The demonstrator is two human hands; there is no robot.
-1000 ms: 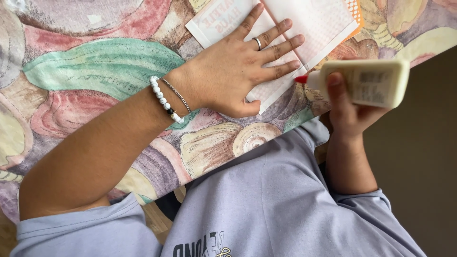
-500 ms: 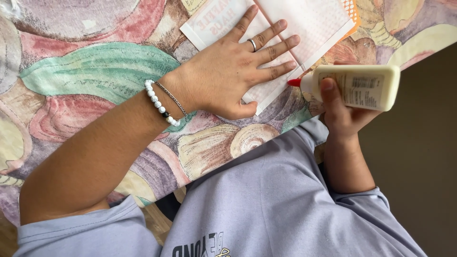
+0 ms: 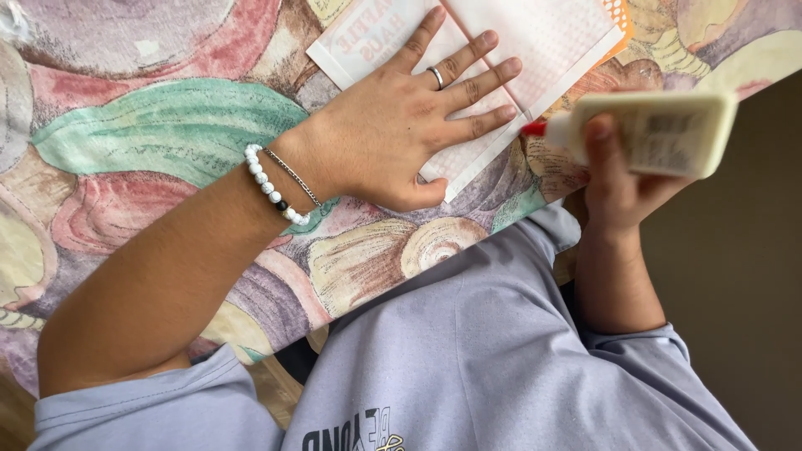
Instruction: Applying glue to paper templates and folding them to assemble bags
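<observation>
My left hand (image 3: 401,125) lies flat, fingers spread, on a white sheet of paper (image 3: 535,33) with a pink grid, pressing it onto the table. It wears a ring, a white bead bracelet and a thin chain. My right hand (image 3: 614,188) grips a cream glue bottle (image 3: 660,134) held sideways at the table's edge. The bottle's red tip (image 3: 535,129) points at the lower right edge of the sheet, just beyond my left fingertips. The bottle is motion-blurred.
A tablecloth (image 3: 150,134) with large painted shapes in green, pink and tan covers the table. An orange sheet edge (image 3: 618,12) shows under the white paper. My lilac shirt (image 3: 468,359) fills the bottom, with dark floor at the right.
The glue bottle shifted slightly left, then back to the right and a little up, its tip staying near the paper's edge. My left hand has stayed flat on the sheet.
</observation>
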